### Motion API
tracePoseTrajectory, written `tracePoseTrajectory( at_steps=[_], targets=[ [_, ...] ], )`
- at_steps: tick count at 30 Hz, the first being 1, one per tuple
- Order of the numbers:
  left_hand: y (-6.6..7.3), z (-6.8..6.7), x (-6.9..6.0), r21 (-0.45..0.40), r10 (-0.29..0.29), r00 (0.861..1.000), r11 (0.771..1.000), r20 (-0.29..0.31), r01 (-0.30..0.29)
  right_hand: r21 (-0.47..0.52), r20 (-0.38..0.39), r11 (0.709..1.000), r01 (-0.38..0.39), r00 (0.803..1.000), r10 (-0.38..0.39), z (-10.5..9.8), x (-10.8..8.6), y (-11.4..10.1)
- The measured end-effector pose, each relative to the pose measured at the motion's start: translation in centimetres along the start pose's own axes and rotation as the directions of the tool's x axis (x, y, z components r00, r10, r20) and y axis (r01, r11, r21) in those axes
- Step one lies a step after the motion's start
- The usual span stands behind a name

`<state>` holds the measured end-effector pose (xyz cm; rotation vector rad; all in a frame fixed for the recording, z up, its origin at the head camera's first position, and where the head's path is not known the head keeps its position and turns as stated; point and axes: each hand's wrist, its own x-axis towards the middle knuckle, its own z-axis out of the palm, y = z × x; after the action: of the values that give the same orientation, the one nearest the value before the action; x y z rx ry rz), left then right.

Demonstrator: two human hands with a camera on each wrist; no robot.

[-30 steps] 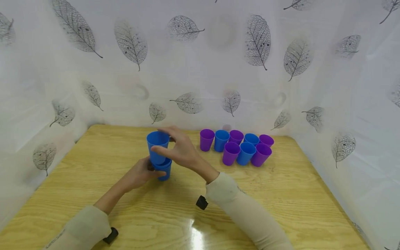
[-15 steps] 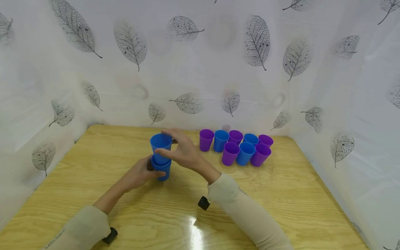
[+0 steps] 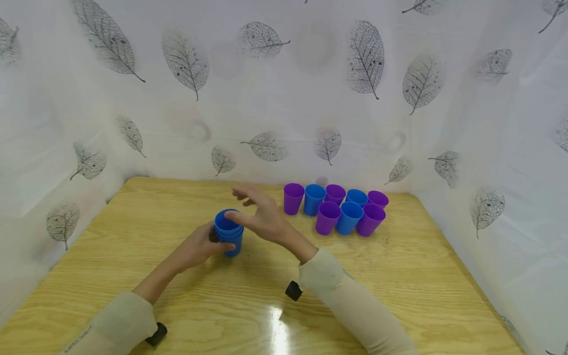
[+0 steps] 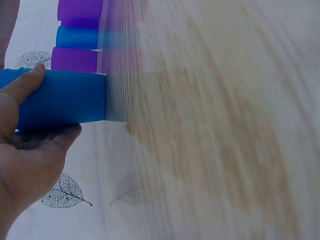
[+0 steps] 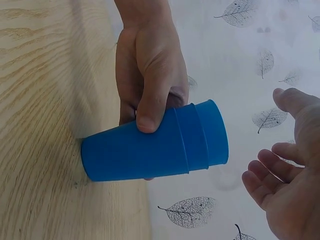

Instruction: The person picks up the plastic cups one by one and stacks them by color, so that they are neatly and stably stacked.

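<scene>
Three blue cups (image 3: pixel 227 228) stand nested upright in one stack on the table, left of the middle in the head view. My left hand (image 3: pixel 198 245) grips the lowest cup from the left, its thumb across the near side. The stacked rims of the blue cups (image 5: pixel 150 147) show plainly in the right wrist view. Beside and above the top rim is my right hand (image 3: pixel 266 221), fingers parted and holding nothing. A gap separates the right hand (image 5: pixel 295 165) from the stack in its wrist view.
Several purple cups (image 3: pixel 328 218) and blue cups (image 3: pixel 350 218) stand upright in two rows at the back right of the wooden table (image 3: pixel 390 286). A white leaf-print curtain (image 3: pixel 284 98) hangs behind and along the sides.
The top blue cup has gone down into the stack under my right hand, which has then let go with its fingers spread. My left hand has kept its grip in place.
</scene>
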<state>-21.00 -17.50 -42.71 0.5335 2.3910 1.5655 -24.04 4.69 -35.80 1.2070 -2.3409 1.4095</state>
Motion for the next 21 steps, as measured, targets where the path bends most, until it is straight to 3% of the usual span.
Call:
tracePoseTrajectory(
  at_steps=[11,21],
  targets=[
    [0.2,0.2,0.1,0.019,-0.013,1.0,1.0,-0.02,0.013,0.006,-0.04,1.0,0.006,0.999,-0.006,-2.0,-1.4,0.6],
    [0.6,0.3,0.2,0.017,0.0,1.0,1.0,-0.014,0.0,0.01,-0.083,0.999,-0.035,0.996,0.035,-3.7,-2.5,1.1]
  ],
)
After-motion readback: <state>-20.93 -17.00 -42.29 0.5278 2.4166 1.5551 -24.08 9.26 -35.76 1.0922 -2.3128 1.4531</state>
